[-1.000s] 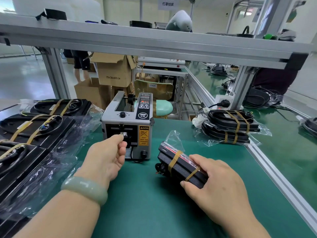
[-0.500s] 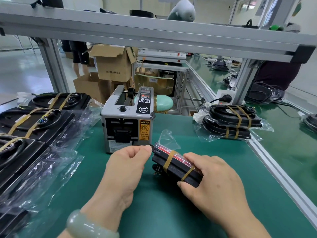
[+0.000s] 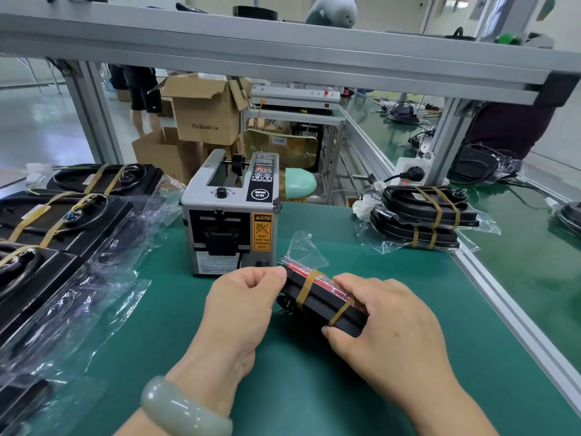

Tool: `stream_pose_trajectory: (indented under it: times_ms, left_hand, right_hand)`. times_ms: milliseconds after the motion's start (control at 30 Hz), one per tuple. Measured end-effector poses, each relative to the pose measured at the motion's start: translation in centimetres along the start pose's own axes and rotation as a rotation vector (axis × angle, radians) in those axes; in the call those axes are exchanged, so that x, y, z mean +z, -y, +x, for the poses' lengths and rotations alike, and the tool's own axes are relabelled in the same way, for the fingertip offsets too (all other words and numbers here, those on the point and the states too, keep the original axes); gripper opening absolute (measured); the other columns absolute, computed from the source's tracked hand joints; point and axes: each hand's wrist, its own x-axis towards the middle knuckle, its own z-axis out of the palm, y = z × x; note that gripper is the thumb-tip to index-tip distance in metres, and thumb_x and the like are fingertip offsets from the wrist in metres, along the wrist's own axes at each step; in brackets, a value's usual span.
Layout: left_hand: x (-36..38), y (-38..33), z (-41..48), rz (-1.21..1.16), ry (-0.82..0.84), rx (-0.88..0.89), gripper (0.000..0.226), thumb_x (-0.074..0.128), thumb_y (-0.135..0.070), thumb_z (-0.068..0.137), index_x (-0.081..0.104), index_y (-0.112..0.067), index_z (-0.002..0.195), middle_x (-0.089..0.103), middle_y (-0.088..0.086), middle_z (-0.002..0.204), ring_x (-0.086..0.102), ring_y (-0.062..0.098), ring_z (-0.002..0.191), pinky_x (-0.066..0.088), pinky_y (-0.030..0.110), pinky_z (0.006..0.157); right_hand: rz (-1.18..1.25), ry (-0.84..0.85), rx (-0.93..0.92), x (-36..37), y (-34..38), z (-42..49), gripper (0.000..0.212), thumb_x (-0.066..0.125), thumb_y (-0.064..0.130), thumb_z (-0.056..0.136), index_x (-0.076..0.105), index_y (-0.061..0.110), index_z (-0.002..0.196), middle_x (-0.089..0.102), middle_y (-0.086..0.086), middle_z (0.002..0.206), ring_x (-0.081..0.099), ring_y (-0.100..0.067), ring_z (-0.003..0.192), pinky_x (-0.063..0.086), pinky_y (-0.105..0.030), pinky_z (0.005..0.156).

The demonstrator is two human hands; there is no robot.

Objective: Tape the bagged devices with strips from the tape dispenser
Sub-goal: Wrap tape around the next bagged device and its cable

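A black bagged device [image 3: 317,305] with two tan bands lies on the green mat, just in front and right of the grey tape dispenser [image 3: 229,215]. My right hand [image 3: 386,328] grips the device's near right end, fingers over its top and thumb on its side. My left hand [image 3: 242,306] pinches thumb and forefinger at the device's far left corner, on a clear tape strip that barely shows against the bag. A loose flap of the clear bag [image 3: 303,248] sticks up behind that corner.
Several bagged black devices [image 3: 63,221] lie overlapping along the left. A stack of two banded devices [image 3: 421,215] sits at the back right. An aluminium rail [image 3: 509,313] borders the mat on the right. A frame beam [image 3: 283,55] crosses overhead.
My left hand left the dispenser's outlet and moved right and nearer, to the device's left corner. My right hand kept hold of the device.
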Motion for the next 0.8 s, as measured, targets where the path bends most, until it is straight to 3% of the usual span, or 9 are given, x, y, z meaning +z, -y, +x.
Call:
stream_pose_trajectory:
  times_ms: [133,433,600,733,800]
  left_hand:
    - [0.13,0.04,0.03,0.006,-0.029,0.009,0.031,0.068,-0.021,0.087,0.073,-0.035,0.059,0.068,0.0,0.073,0.059,0.015,0.079,0.051,0.032,0.083]
    - [0.59,0.35,0.21,0.035,-0.066,0.066,0.033,0.069,-0.021,0.085,0.072,-0.035,0.055,0.059,-0.01,0.055,0.048,0.0,0.05,0.046,0.011,0.053]
    - [0.71,0.54,0.3,0.041,-0.098,0.087,0.033,0.071,-0.019,0.083,0.068,-0.02,0.05,0.051,-0.012,0.043,0.04,-0.001,0.037,0.036,0.008,0.039]
    - [1.02,0.51,0.36,0.049,-0.113,0.106,0.02,0.075,-0.021,0.078,0.068,-0.015,0.06,0.053,-0.011,0.041,0.04,-0.001,0.035,0.035,0.01,0.036]
    - [0.89,0.42,0.53,0.02,-0.109,0.088,0.011,0.078,-0.021,0.076,0.069,-0.015,0.072,0.061,-0.01,0.053,0.048,-0.003,0.042,0.042,0.012,0.043]
  right_hand:
    - [-0.008,-0.011,-0.001,0.05,-0.02,0.02,0.042,0.059,0.056,0.057,0.059,0.042,0.096,0.062,0.021,0.078,0.051,-0.012,0.076,0.03,-0.022,0.057]
    - [0.01,-0.062,-0.005,0.22,-0.04,0.01,0.042,0.063,0.053,0.054,0.061,0.041,0.094,0.063,0.02,0.075,0.053,-0.014,0.072,0.036,-0.023,0.056]
    - [0.016,-0.057,-0.007,0.3,-0.08,0.04,0.043,0.063,0.053,0.055,0.062,0.04,0.096,0.064,0.02,0.077,0.053,-0.014,0.073,0.034,-0.023,0.057]
    - [0.008,-0.035,-0.016,0.34,-0.2,0.11,0.044,0.064,0.054,0.057,0.06,0.041,0.099,0.063,0.021,0.079,0.05,-0.012,0.075,0.031,-0.023,0.058]
    - [0.015,-0.036,-0.018,0.32,-0.18,0.12,0.043,0.063,0.054,0.057,0.06,0.041,0.098,0.063,0.021,0.078,0.049,-0.012,0.075,0.03,-0.021,0.057]
